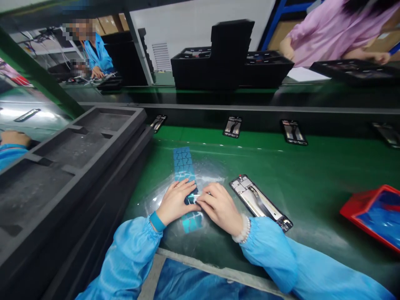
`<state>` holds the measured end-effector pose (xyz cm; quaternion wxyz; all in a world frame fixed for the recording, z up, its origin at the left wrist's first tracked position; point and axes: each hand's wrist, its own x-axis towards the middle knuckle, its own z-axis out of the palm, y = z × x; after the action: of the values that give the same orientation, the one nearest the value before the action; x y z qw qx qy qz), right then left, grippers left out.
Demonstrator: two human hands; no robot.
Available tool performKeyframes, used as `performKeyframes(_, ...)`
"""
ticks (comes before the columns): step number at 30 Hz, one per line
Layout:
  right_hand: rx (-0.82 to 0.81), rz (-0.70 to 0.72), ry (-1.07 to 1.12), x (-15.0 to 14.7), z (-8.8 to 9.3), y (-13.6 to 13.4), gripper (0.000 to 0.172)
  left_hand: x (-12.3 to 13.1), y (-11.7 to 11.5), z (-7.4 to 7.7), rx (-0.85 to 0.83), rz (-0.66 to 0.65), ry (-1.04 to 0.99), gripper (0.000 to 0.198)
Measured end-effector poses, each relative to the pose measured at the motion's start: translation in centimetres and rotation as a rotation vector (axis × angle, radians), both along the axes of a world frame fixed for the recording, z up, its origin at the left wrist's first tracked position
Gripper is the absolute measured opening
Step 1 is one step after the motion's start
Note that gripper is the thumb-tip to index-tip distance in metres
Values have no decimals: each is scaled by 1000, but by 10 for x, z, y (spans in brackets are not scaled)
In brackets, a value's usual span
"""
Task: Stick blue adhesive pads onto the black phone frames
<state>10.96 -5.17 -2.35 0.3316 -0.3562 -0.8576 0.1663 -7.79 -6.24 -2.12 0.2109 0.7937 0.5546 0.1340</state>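
A strip of blue die-cut stickers lies on a clear plastic film on the green bench. My left hand rests flat across the strip, fingers stretched and thumb apart, pressing it down. Thumb and forefinger of my right hand pinch at the strip's edge, on what looks like one blue sticker; the fingertips partly hide it. Lower stickers show teal below my hands. Just right of my right hand lies an opened phone frame, its inner side up, partly behind my sleeve.
Stacked dark foam trays stand along my left. A red bin with blue contents sits at the right. Several phone frames lie along the bench's far side. Behind are black trays and co-workers, one in a pink top.
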Motion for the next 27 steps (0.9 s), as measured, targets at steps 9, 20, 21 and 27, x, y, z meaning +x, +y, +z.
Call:
performKeyframes(9, -445, -126, 112, 44, 30, -19, 24, 54, -24, 18, -389, 257, -892, 24)
performKeyframes(20, -348, -394, 357, 43, 16, -45, 17, 81, -29, 15, -438, 439, -1052, 22)
performKeyframes(21, -395, -423, 428, 43, 14, -47, 23, 81, -28, 16, -425, 453, -1051, 24)
performKeyframes(27, -744, -384, 653, 33, 5, -59, 22, 85, -27, 19, -400, 486, -1051, 32)
